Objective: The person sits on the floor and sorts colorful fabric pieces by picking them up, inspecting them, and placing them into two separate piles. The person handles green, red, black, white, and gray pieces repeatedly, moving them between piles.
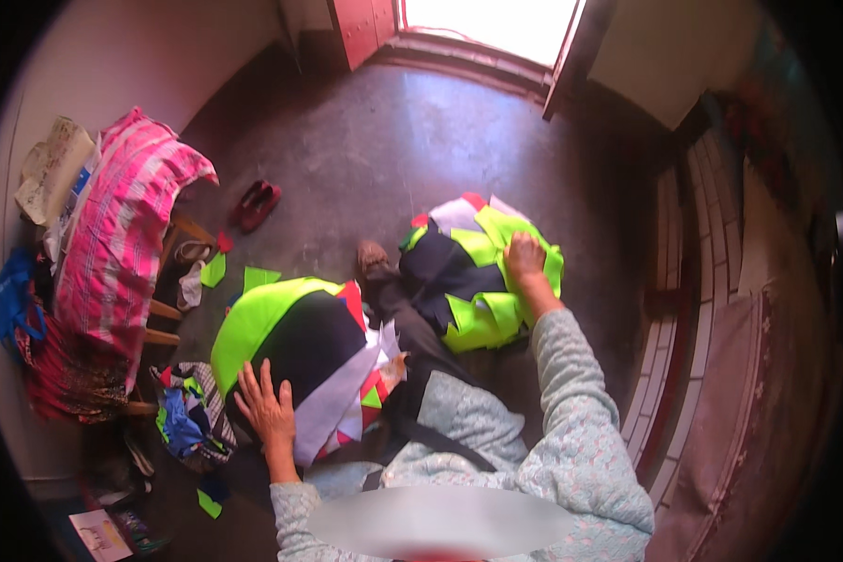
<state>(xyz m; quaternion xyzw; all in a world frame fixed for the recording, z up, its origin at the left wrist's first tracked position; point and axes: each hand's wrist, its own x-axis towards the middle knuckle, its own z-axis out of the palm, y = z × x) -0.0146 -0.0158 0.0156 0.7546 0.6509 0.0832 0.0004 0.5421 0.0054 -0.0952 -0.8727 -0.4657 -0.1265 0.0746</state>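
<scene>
Two heaps of fabric pieces lie on either side of my outstretched leg. Spread and flat, my left hand (267,408) rests against the near left edge of the left heap. That heap shows a large black fabric piece (311,339), a lime-green fabric piece (249,326) along its far left side and a pale grey strip (339,401) on the right. Farther off, my right hand (525,257) is closed on lime-green fabric (547,267) at the right side of the other heap. Black fabric (442,264) fills that heap's middle, with grey and red bits at its far end.
A bag of scraps (195,412) sits left of my left hand. Beyond it, a pink checked cloth (126,211) drapes over wooden furniture. Dark red shoes (256,205) lie on the floor (365,122). A doorway stands open at the far end; planked wooden furniture (693,309) lines the right.
</scene>
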